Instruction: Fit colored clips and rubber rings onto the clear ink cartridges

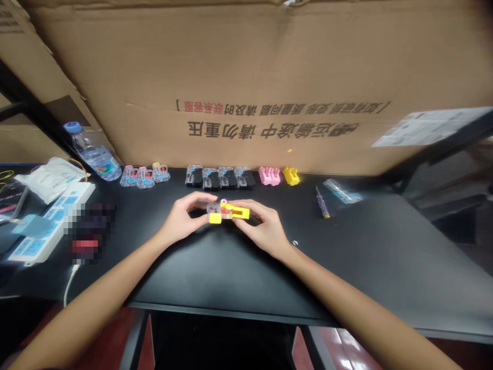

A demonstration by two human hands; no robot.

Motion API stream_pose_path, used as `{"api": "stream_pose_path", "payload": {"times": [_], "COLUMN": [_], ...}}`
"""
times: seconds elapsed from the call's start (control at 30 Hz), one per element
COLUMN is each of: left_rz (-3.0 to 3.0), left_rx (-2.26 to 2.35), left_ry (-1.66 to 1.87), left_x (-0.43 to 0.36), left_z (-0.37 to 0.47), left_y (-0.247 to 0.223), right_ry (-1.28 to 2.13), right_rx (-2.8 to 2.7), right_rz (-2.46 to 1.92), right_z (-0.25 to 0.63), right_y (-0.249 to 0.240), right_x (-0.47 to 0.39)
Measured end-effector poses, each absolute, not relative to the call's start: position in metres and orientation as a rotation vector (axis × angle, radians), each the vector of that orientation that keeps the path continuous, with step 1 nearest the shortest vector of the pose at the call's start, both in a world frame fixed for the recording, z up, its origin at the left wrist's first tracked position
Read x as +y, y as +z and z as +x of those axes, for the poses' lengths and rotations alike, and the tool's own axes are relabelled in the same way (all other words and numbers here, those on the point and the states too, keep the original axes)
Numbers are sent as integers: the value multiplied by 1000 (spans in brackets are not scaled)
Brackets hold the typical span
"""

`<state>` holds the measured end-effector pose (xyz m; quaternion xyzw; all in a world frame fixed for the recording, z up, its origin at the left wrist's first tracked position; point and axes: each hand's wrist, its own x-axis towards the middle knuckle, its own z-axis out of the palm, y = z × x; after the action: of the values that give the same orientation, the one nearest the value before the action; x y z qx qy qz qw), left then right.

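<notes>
Above the middle of the black table, my left hand grips a clear plastic piece with a yellow block at its near end. My right hand pinches a yellow plastic part from the right side. The two pieces meet between my hands, and a small pink round bit shows at the top of them. Whether they are joined I cannot tell. Fingers cover parts of both pieces.
Along the cardboard wall stand clear pieces, black-and-clear pieces, pink parts and a yellow part. A screwdriver lies right; a bottle and power strip are left.
</notes>
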<state>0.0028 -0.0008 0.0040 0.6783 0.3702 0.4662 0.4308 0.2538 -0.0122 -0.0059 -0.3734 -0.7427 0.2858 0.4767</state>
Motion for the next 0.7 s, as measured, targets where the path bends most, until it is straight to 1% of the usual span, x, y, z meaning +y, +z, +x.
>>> {"api": "stream_pose_path", "payload": {"times": [0.1,0.23,0.4,0.53,0.7], "left_rz": [1603,1526,1340,1345,1365], "left_rx": [934,944,812,766,902], "left_ry": [1192,1158,898,865,999], "left_x": [0,0,-5,-11,-8], "left_z": [1,-1,-1,3,5], "left_y": [6,9,16,17,12], "right_ry": [455,280,151,203,480], "right_rx": [-1874,-1913,-1902,-1902,-1884], "right_rz": [-820,-712,-659,-781,-923], "right_z": [258,261,264,265,259], "right_y": [1,2,-1,-1,3], "right_x": [-11,-11,-12,-13,-13]}}
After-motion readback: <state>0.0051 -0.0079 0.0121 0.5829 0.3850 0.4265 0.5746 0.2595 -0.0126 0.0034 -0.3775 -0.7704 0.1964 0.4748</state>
